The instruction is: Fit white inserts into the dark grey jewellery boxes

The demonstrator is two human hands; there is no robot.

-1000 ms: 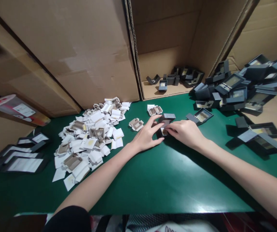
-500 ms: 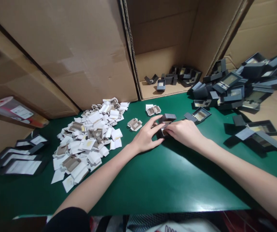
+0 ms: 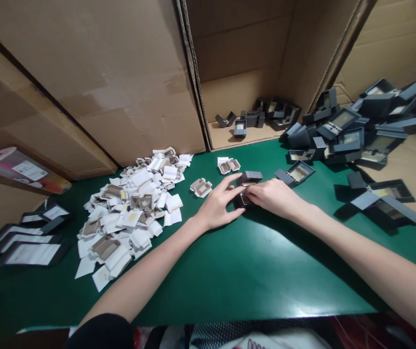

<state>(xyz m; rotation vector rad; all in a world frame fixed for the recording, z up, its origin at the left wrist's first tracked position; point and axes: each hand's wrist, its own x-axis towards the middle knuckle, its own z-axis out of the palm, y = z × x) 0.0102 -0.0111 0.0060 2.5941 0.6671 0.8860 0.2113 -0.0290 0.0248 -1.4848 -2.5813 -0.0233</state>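
Both hands were on one small dark box (image 3: 248,180) that sat on the green desk (image 3: 229,281), near the middle and a bit toward the back. The left hand (image 3: 218,208) had a loose grip: its pointer finger lay along the top of the box and its thumb pressed low on the near side, so the box was pinched between them. The right hand (image 3: 271,198) had a tighter grip, with its fingers curled over the other side of the box. I could not tell what was under those fingers. Almost nothing had changed in the last second. The hands had stayed in the same spot and the box had not left the desk, so it looked like the fiddly work on this one box was still going on. Just beside the left hand lay a loose white paper insert (image 3: 201,186), and farther left was a big pile of white inserts (image 3: 135,208). An open dark box (image 3: 297,173) sat near the right hand. A heap of dark boxes (image 3: 353,128) was well apart, at the back right.
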